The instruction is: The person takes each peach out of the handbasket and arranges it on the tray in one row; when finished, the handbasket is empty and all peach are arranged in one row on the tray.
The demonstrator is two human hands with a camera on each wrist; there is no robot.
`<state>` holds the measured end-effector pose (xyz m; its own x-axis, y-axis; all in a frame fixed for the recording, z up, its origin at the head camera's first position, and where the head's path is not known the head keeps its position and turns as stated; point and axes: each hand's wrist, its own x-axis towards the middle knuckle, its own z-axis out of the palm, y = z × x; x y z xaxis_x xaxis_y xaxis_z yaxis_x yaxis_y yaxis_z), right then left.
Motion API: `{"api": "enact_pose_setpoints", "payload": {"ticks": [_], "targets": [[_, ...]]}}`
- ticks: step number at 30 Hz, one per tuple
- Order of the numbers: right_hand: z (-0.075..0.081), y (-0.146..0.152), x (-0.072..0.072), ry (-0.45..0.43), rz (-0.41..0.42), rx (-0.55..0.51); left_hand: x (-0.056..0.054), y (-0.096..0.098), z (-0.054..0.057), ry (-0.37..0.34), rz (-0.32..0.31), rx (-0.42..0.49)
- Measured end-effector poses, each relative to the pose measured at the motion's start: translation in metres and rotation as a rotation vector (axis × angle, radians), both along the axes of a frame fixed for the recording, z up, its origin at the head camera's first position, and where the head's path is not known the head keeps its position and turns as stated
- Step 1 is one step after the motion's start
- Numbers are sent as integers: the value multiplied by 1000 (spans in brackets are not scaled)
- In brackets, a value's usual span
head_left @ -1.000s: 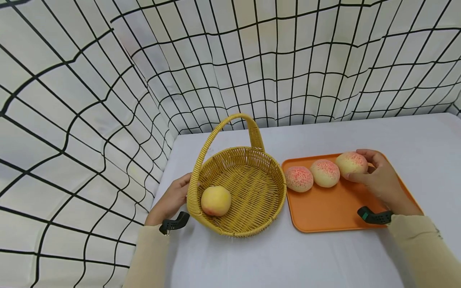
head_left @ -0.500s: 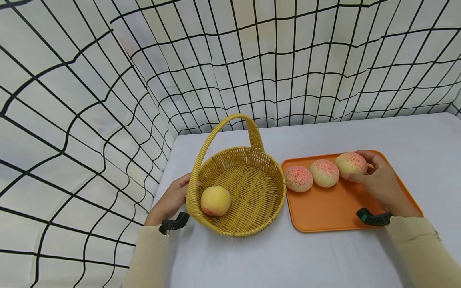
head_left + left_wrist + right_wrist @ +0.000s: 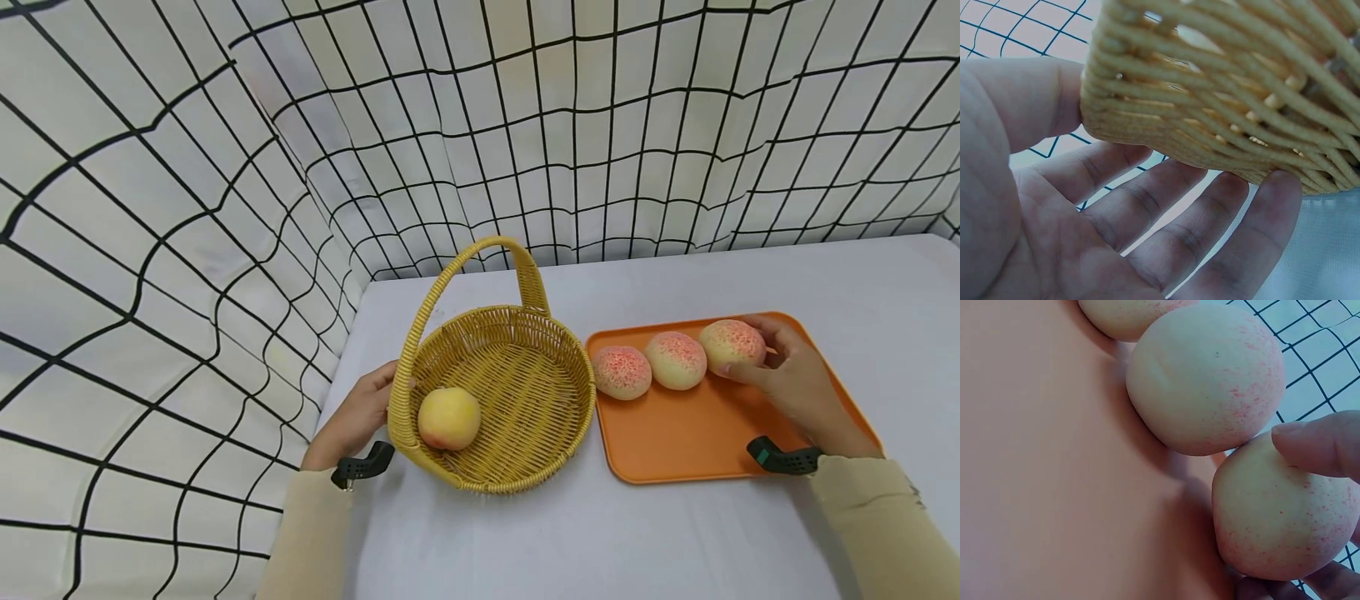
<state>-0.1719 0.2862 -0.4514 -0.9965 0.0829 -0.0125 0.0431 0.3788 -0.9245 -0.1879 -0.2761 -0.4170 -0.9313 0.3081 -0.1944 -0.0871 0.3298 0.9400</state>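
Pinching the rightmost peach (image 3: 731, 345), the right hand (image 3: 797, 385) has its grip on the fruit's right side, near the far edge of the orange tray (image 3: 675, 442); the basket (image 3: 525, 417) lies leftward, past two other peaches (image 3: 677, 361). The left hand (image 3: 354, 415) holds the basket's side, partly hidden behind the handle (image 3: 401, 400). Whether the pinched peach touches the tray is unclear.

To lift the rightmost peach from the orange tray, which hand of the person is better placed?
Probably the right hand: it grips that peach at the orange tray. The left hand touches the left side of the basket, with the basket between it and the tray.
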Motion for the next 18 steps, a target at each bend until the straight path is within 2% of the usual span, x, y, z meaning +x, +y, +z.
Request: {"api": "enact_pose_setpoints", "payload": {"ticks": [8, 18], "targets": [[1, 1, 1, -3, 20, 27, -1, 0, -1, -1, 11, -15], [2, 2, 2, 3, 3, 51, -1, 0, -2, -2, 12, -9]]}}
